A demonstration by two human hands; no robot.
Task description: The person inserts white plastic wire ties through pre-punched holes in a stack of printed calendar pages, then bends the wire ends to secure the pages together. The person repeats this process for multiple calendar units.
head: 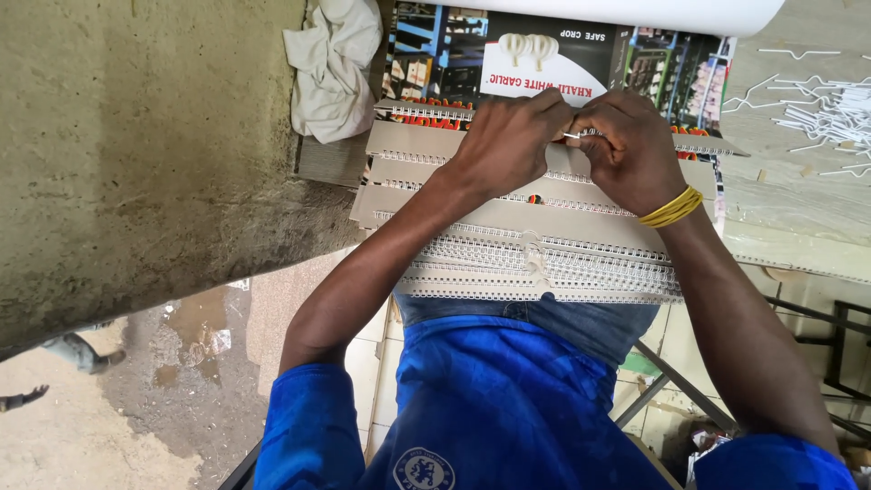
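Note:
A stack of grey-backed calendars (508,213) with white wire spiral bindings lies overlapped in front of me. My left hand (508,136) and my right hand (631,145) meet over the top one, both pinched on a thin white wire hanger at its spiral binding (426,112). The fingertips hide most of the wire. A yellow band circles my right wrist. Beyond the hands lies a printed colour sheet (544,45).
A crumpled white cloth (331,68) lies at the far left of the stack. Loose white wire hangers (830,113) are scattered at the right. A rough concrete wall (136,136) runs on the left, with wet ground (181,363) below. A metal frame (817,336) stands at lower right.

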